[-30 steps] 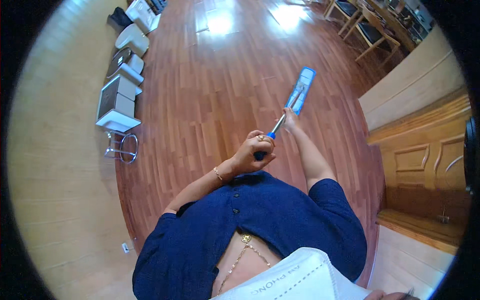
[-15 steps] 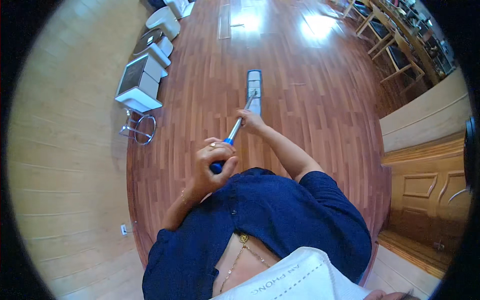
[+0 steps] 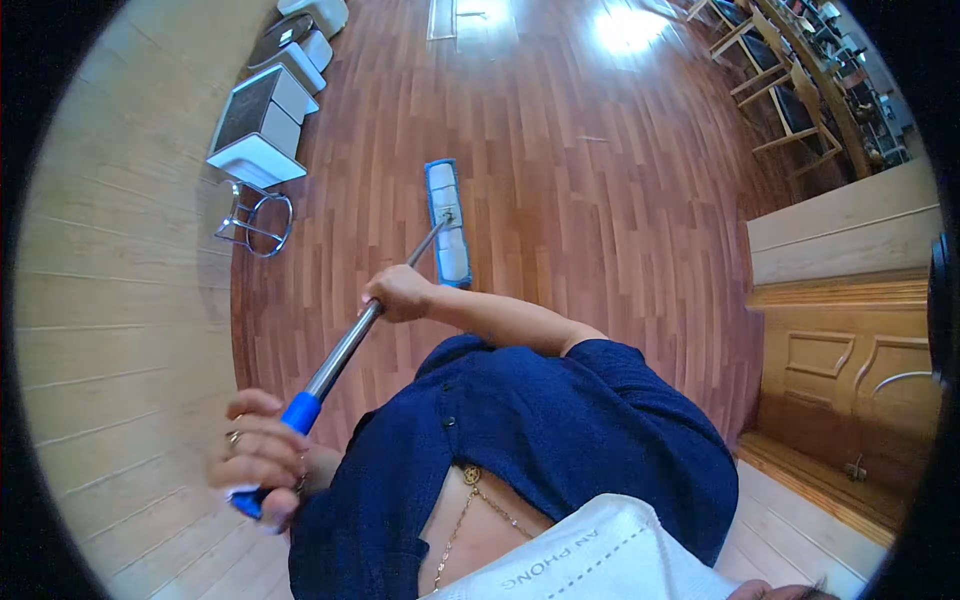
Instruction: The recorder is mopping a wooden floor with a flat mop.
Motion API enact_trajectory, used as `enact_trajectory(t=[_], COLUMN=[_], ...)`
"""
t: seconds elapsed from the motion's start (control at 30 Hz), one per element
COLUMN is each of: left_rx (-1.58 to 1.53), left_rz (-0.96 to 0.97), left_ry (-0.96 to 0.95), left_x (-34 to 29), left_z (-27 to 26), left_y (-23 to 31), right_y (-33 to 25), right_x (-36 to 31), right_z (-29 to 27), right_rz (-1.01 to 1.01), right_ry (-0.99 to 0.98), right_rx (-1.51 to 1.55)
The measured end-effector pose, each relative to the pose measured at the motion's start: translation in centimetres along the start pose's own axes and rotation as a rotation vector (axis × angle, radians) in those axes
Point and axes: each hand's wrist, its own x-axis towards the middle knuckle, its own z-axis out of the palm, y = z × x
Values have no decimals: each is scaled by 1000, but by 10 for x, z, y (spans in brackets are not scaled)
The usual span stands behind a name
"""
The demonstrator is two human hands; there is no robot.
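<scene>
A flat mop (image 3: 449,243) with a long white head edged in blue lies on the wooden floor in front of me. Its metal pole slants from the head toward my lower left. My left hand (image 3: 262,452) is wrapped round the blue grip (image 3: 301,412) at the pole's top end, out to the left of my body. Farther down the pole, my right hand (image 3: 400,292) is closed round the metal shaft, its forearm reaching across in front of my chest. The fingertips of the right hand are partly hidden.
Along the left wall stand a white cabinet with a dark top (image 3: 258,128), a chrome ring-shaped stand (image 3: 262,225) and pale seats (image 3: 318,14). Wooden chairs (image 3: 795,105) and a cluttered table (image 3: 835,85) are at the far right. A wooden door (image 3: 830,380) is at the near right.
Both hands have moved left with the mop pole, the left hand also down and outward. The mop head has come nearer and to the left, turning slightly.
</scene>
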Motion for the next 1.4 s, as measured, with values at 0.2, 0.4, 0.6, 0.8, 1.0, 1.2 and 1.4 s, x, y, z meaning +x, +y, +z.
enact_trajectory(t=[0.2, 0.4, 0.6, 0.8, 1.0, 1.2, 1.4], left_rx=[-187, -352, -427, -505, -597, -728, -867], left_rz=[52, 63, -82, -116, 2, 51, 183], left_ry=[-259, -209, -455, -505, -683, -876, -1170], left_x=[15, 23, 39, 40, 15, 6, -8], left_z=[-51, -4, 78, 180, 291, 371, 435], left_y=[-18, -73, -94, -98, -93, -80, -56], right_y=[-15, 17, 48, 70, 57, 25, -40], right_x=[-27, -72, -174, -280, -427, -531, -617], right_z=[-8, -47, -97, -147, -170, -170, -130], right_rz=[47, 185, 449, 694, 870, 1050, 1242], right_ry=[87, 295, 318, 459, 475, 664, 895], right_rx=[-130, -274, -432, -558, -666, -716, -720])
